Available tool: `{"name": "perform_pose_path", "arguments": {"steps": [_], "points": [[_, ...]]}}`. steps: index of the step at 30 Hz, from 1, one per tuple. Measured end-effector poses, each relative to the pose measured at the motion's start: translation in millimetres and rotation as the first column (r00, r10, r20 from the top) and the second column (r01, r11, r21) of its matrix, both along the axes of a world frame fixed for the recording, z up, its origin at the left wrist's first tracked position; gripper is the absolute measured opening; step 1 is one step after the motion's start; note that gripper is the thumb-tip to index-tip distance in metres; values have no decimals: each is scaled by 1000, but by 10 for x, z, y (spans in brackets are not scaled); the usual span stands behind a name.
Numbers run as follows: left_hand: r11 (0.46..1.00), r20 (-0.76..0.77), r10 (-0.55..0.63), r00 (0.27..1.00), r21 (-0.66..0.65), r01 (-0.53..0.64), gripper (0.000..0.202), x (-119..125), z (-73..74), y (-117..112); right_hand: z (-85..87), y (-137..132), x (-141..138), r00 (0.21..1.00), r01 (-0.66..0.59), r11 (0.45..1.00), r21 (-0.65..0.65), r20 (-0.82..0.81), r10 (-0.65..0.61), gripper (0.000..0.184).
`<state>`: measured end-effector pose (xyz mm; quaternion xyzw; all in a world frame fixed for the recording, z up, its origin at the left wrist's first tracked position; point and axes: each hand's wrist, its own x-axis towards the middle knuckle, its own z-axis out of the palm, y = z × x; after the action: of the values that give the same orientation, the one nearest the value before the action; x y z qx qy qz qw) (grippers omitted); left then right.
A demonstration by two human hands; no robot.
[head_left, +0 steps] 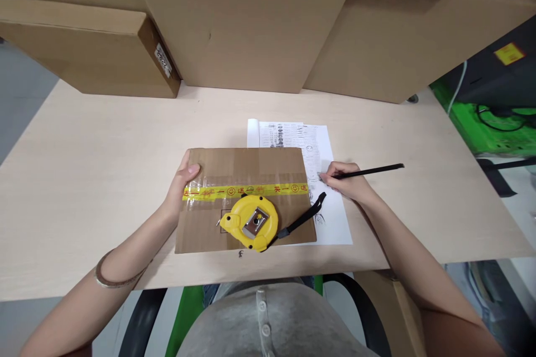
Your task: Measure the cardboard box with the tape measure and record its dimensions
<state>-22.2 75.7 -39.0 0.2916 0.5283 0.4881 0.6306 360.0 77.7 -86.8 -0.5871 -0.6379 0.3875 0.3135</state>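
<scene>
My left hand [181, 181] grips the left edge of a flat cardboard box [247, 164], its thumb resting on the top face. Yellow tape [251, 189] with red print runs across the box. On its front part lies a yellow tape measure [256, 223] with a black wrist strap [307, 215] reaching past the right edge. My right hand [345, 178] is closed around a black pencil or pen [377, 170], with its tip end over a white sheet of paper [335, 223]. Handwriting and drawn marks show on the sheet; the box covers its left part.
Large cardboard boxes [247, 22] stand along the back of the light wooden table [104, 150]. A smaller box [84, 50] with a white label leans at the back left. Beyond the right edge are a green surface [469, 117] and black cables [502, 117].
</scene>
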Motion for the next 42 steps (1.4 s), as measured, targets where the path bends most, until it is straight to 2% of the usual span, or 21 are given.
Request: {"name": "perform_pose_path", "arguments": {"steps": [9,16,22,33,42], "points": [[999,-13,17,1000,-37,-17,36,-10,-19,-5,-24,2,25,1000,-7,1000,-14,7,7,47],[1000,14,-11,1000,25,11,31,-17,-27,-15,-25,4,22,999,18,1000,-1,26,-18,46],[1000,-24,3,1000,6,-2,33,-10,-2,-3,-25,-10,29,998,48,999,14,34,-48,42],[1000,6,4,1000,20,-4,27,-28,-39,-13,-19,-4,28,998,38,999,5,40,-38,43],[999,3,-18,1000,39,18,31,-36,-49,-15,-24,1,26,997,43,999,16,63,-44,41]]}}
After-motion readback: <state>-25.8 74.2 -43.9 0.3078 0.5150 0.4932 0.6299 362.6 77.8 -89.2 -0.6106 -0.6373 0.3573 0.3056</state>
